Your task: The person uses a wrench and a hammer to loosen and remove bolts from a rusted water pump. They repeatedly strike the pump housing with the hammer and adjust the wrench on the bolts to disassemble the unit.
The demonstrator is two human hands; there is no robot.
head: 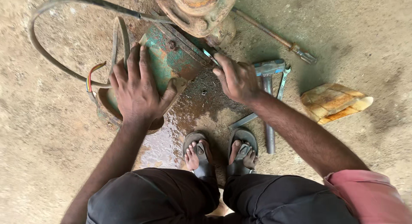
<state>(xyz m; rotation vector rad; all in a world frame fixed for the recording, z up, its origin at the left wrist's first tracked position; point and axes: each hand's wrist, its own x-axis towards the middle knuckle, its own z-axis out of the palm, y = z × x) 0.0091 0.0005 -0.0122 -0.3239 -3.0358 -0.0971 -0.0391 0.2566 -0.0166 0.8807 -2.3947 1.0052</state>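
the left hand (138, 84) lies flat and open, fingers spread, palm pressed on the rusted green housing (171, 63) of an old motor-like machine that rests on the floor just ahead of the person's feet. the right hand (237, 80) is closed around a slim tool with a blue-grey handle (210, 55), its tip set against the seam where the green housing meets a round, orange-brown flange (198, 11) at the top of the view.

the housing is cast metal, its green paint chipped and flaking to reveal brown rust, with a bolt head showing near the upper edge. the flange is thicker, rounded, and heavily corroded. a stiff grey cable (51, 43) loops out from the machine to the left, and its cut end shows coloured wires (92, 76) in red, yellow and blue.

the floor (43, 142) is rough, sandy concrete, dark and wet in a patch under the machine and running toward the sandals (221, 151). just right of the right hand lies a hammer (268, 103) with a blue-grey steel head and a plain metal shaft, touching a thin spanner (281, 84) that lies beside it. a long rusted rod (274, 37) with a threaded fitting stretches away to the upper right. well apart, further right, sits a chunky block of yellowish wood (334, 101) with split, layered faces.
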